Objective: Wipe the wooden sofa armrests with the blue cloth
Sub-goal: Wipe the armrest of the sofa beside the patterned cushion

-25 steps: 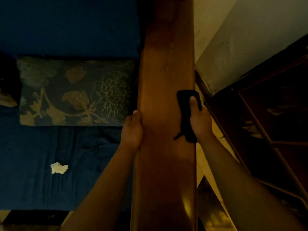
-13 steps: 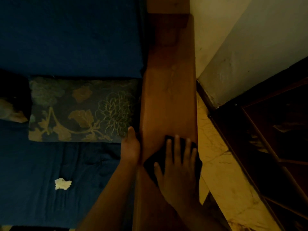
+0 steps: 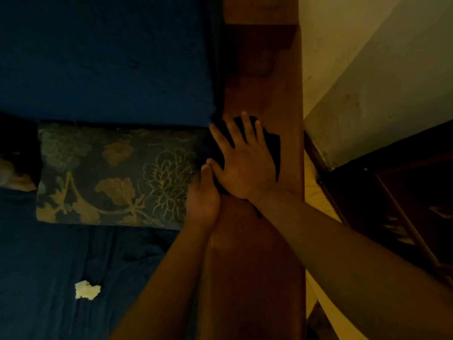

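The wooden armrest [image 3: 259, 253] runs from near to far down the middle of the view. The dark blue cloth [image 3: 272, 148] lies flat on its top. My right hand [image 3: 242, 160] presses down on the cloth with its fingers spread, covering most of it. My left hand [image 3: 202, 195] grips the armrest's left edge just below, its thumb touching my right hand; its fingers are hidden behind the edge.
A floral cushion [image 3: 110, 175] lies against the armrest on the blue sofa seat [image 3: 61, 266], with a small white scrap [image 3: 87, 289] nearer me. A dark wooden cabinet [image 3: 404, 192] stands to the right, across a narrow strip of pale floor [image 3: 316, 192].
My right hand moved from the armrest's right side onto its top, flattened on the cloth, then slid it away from me and to the left. My left hand kept its grip.
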`<action>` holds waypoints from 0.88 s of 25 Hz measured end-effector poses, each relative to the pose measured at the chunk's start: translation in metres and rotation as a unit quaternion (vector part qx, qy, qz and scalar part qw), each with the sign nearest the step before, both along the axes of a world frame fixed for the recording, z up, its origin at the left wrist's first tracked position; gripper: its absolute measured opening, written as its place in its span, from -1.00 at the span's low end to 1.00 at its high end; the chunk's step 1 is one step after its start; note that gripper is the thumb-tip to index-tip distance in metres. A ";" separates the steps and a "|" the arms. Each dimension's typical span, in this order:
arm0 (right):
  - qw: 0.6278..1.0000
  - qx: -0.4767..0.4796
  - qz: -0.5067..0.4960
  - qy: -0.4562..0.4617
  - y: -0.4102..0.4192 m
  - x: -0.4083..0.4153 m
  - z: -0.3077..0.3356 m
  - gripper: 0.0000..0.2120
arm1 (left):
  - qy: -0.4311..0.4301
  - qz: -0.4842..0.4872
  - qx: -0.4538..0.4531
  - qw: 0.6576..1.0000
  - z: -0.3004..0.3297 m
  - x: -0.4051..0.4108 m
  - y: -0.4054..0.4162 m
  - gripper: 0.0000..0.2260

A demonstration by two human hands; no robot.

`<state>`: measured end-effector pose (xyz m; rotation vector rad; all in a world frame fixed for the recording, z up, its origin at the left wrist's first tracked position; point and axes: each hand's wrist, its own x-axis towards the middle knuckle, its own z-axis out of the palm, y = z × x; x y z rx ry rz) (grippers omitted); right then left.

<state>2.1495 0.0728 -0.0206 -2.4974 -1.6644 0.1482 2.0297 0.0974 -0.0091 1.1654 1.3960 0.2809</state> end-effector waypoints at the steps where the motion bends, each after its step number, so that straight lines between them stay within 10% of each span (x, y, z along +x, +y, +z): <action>1: 0.999 -0.002 -0.036 0.006 0.001 0.011 0.002 -0.27 | 0.020 -0.014 0.018 1.000 0.000 0.009 0.003 -0.54; 7: 0.967 0.011 -0.234 0.099 -0.029 0.052 0.012 -0.21 | 0.090 -0.083 0.038 0.992 -0.004 0.020 -0.001 -0.49; 11: 0.775 0.154 -0.416 0.450 -0.094 0.046 0.010 -0.59 | 0.172 -0.104 0.099 0.975 -0.001 0.024 -0.012 -0.46; 13: 0.752 0.123 -0.444 0.472 -0.135 0.010 0.010 -0.43 | 0.208 -0.108 0.137 0.963 0.001 0.027 -0.019 -0.46; 17: 0.847 0.072 -0.407 0.335 -0.172 -0.063 0.009 -0.26 | 0.219 -0.106 0.165 0.956 0.002 0.028 -0.022 -0.48; 22: 0.990 -0.004 -0.129 0.062 -0.084 -0.006 0.011 -0.34 | 0.224 -0.107 0.171 0.953 0.002 0.030 -0.022 -0.49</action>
